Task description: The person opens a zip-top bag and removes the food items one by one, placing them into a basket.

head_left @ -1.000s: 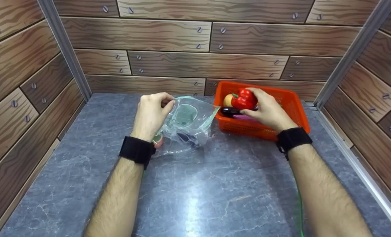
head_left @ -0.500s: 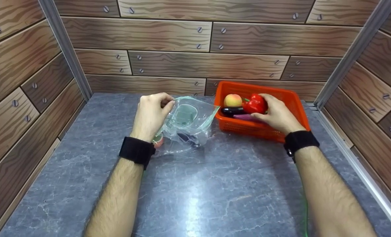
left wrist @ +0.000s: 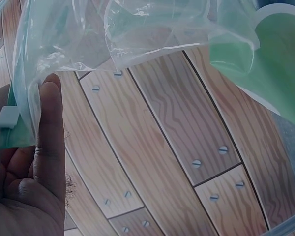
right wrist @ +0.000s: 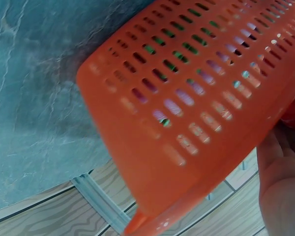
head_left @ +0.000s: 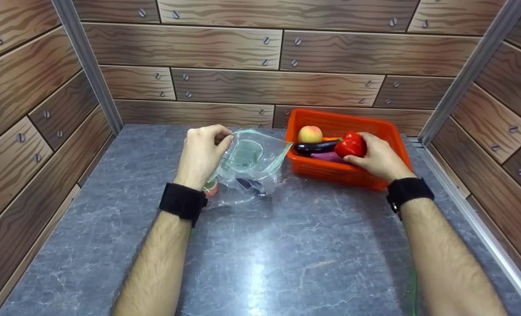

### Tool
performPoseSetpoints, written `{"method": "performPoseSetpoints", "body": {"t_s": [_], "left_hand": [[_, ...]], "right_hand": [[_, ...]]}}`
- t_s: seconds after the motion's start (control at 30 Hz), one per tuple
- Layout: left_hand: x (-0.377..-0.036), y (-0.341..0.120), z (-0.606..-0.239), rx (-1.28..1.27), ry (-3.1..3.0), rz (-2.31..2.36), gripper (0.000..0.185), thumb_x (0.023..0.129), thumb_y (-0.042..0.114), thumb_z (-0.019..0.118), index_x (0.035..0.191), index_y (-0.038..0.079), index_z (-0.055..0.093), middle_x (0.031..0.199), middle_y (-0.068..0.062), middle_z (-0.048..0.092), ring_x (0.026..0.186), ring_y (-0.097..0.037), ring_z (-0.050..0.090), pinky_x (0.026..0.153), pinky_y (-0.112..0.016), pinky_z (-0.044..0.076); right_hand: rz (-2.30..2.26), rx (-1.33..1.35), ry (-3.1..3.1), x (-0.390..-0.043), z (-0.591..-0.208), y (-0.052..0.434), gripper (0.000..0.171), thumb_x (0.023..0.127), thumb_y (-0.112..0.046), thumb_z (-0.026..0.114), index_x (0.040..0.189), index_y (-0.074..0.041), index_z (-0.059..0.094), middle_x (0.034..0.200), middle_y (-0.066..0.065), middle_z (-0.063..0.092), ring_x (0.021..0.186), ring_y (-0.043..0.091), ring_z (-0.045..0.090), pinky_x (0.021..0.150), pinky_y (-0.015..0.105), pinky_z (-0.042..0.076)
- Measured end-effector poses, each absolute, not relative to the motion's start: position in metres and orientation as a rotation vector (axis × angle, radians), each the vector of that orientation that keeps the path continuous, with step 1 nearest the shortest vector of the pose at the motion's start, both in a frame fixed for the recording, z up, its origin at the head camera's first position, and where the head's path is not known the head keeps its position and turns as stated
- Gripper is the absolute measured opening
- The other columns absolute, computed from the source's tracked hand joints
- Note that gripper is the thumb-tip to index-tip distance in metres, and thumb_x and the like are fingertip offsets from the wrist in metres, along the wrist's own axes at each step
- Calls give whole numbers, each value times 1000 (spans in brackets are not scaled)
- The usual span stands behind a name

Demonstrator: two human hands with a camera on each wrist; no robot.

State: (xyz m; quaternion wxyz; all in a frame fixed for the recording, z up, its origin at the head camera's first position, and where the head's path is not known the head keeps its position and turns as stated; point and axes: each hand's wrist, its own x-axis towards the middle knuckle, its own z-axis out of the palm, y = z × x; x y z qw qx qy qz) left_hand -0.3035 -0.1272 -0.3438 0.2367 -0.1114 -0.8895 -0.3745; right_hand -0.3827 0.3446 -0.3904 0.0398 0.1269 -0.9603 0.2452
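Red pepper (head_left: pixel 351 145): toy pepper, inside the orange basket (head_left: pixel 387 131) at its right half, raised slightly above the other contents.
Right hand (head_left: pixel 376 157): fingers curled round the red pepper, gripping it from the near right side; wrist over the basket's near rim. In the right wrist view only the palm edge (right wrist: pixel 280 187) and the basket's slotted wall (right wrist: pixel 196 123) show.
Orange basket: stands on the grey bench (head_left: pixel 260 254), at the far right, close to the back wall.
Basket contents: peach (head_left: pixel 310 134) at the far left corner; dark eggplant (head_left: pixel 315 147) just left of the pepper; a purple piece (head_left: pixel 326 156) beneath, partly hidden.
Clear bag (head_left: pixel 251 162): zip bag lying just left of the basket, mouth lifted open; dark item inside, too unclear to identify.
Left hand (head_left: pixel 202 153): pinches the bag's upper rim; left wrist view shows the thumb (left wrist: pixel 49 128) against the plastic beside the white slider (left wrist: pixel 9 118).
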Motion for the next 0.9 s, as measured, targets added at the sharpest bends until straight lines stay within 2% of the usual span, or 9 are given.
{"method": "performPoseSetpoints", "body": {"t_s": [0.43, 0.6, 0.9], "left_hand": [[-305, -127, -342, -311, -2439, -1019, 12, 110, 13, 83, 115, 6, 90, 106, -12, 91, 96, -28, 87, 88, -46, 71], [-306, -126, -343, -304, -2449, -1018, 12, 110, 14, 82, 115, 6, 90, 107, -12, 91, 97, -28, 87, 89, -46, 71], [-306, -125, -344, -318, -2448, -1016, 12, 110, 13, 83, 115, 5, 90, 107, -12, 91, 97, -28, 88, 89, -46, 71]], "right_hand": [[628, 269, -3090, -382, -391, 363, 89, 109, -41, 81, 169, 13, 44, 152, 44, 66, 136, 57, 70, 120, 72, 58], [611, 275, -3129, -381, -392, 366, 85, 111, -43, 77, 168, 12, 46, 148, 42, 69, 131, 54, 72, 116, 70, 58], [601, 308, -3122, -381, -390, 365, 80, 115, -47, 72, 168, 9, 52, 150, 40, 69, 133, 53, 70, 118, 71, 56]]}}
